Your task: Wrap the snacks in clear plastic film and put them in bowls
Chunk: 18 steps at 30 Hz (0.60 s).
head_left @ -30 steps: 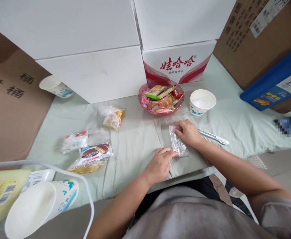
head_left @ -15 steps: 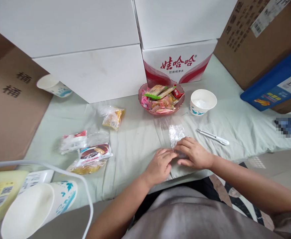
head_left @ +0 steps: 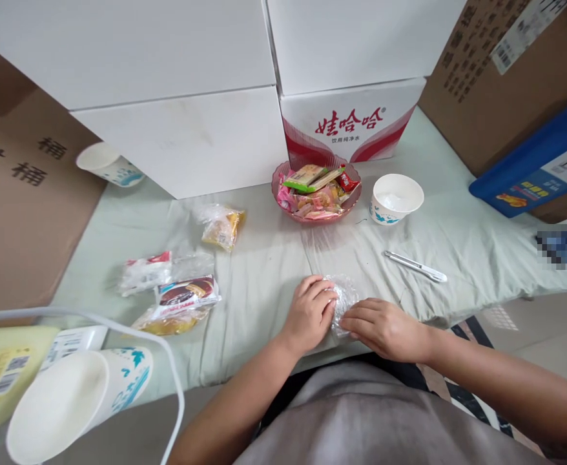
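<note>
A crinkled clear plastic bag (head_left: pixel 345 296) lies on the pale green cloth near its front edge, between my two hands. My left hand (head_left: pixel 310 315) is closed on the bag's left side, its fingers curled and pressed together. From the right, my right hand (head_left: pixel 385 328) grips the near right part, fingers held together over the plastic; its thumb is hidden. Further right, a white utility knife (head_left: pixel 415 266) rests on the cloth. Behind it stands a paper cup (head_left: pixel 396 199) with clear plastic inside. A pink glass bowl (head_left: pixel 316 219) of wrapped snacks is beyond my hands.
White cartons (head_left: pixel 177 142) form a wall at the back. Wrapped snacks (head_left: pixel 186 294) and a yellow packet (head_left: pixel 224 227) lie to the left. A large paper cup (head_left: pixel 55 407) and a white cable (head_left: pixel 164 349) are front left. A blue jug (head_left: pixel 530 168) leans at right.
My right hand has moved closer to my body and slightly right. My left hand has shifted a little forward. The bag now lies nearer to me and looks more bunched between the hands.
</note>
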{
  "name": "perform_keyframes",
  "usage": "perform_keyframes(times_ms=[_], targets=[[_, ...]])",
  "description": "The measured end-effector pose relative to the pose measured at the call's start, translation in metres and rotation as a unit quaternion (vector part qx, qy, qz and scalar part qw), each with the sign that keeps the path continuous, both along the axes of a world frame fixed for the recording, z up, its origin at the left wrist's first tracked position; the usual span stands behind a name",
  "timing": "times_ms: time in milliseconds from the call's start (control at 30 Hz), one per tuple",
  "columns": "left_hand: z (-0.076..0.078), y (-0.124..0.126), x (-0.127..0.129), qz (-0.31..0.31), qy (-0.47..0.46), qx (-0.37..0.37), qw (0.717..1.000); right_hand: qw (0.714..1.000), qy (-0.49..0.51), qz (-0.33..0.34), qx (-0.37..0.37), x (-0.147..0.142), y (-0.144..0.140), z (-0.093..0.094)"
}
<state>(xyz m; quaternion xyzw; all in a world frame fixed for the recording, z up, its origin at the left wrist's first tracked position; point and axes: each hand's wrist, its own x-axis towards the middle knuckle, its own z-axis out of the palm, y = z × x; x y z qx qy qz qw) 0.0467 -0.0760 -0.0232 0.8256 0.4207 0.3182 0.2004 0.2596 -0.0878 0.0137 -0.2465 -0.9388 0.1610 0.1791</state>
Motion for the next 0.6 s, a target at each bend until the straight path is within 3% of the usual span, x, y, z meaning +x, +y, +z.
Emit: perform_keyframes(times_ms=[200,400,600], targets=[[-0.006,0.003,0.000,0.001,-0.030,-0.026,0.999,0.998,0.005,-0.063,0.015,-0.002,0.027,0.007],[-0.013,0.000,0.001,0.068,-0.055,-0.030,0.996,0.990,-0.038,-0.131,-0.042,-0.015,0.068,-0.011],[-0.010,0.001,0.001,0.044,-0.045,-0.010,0.998,0.986,-0.085,-0.137,-0.041,-0.022,0.075,-0.024]])
